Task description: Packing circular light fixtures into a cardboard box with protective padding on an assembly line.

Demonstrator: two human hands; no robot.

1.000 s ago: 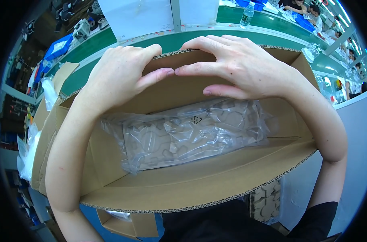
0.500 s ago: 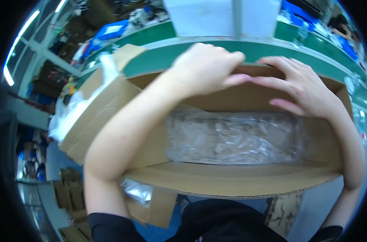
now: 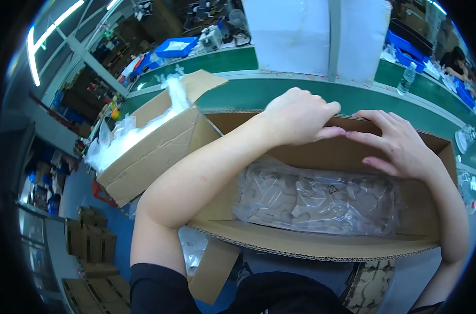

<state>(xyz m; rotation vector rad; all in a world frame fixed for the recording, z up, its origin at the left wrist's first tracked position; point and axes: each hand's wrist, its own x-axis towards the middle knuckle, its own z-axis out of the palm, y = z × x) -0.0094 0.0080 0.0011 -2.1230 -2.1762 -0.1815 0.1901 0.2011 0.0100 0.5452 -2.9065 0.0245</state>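
An open brown cardboard box point(image 3: 311, 246) sits in front of me. Inside lies a clear plastic bag point(image 3: 316, 201) of brown cardboard pieces. My left hand point(image 3: 300, 118) curls over the top of the box's far wall. My right hand point(image 3: 397, 144) rests flat, fingers spread, against the inner face of that same wall, fingertips almost touching the left hand. Both forearms reach across the box opening, above the bag.
A second open cardboard box point(image 3: 154, 141) stuffed with clear plastic stands to the left. A green conveyor belt point(image 3: 311, 94) runs behind, with a white panel point(image 3: 316, 34), blue bins point(image 3: 175, 46) and a water bottle point(image 3: 406, 79). Stacked cartons point(image 3: 89, 246) stand on the floor.
The view has swung left, bringing the second box into sight. My left hand has closed more over the far wall's top edge; my right hand stays flat on it.
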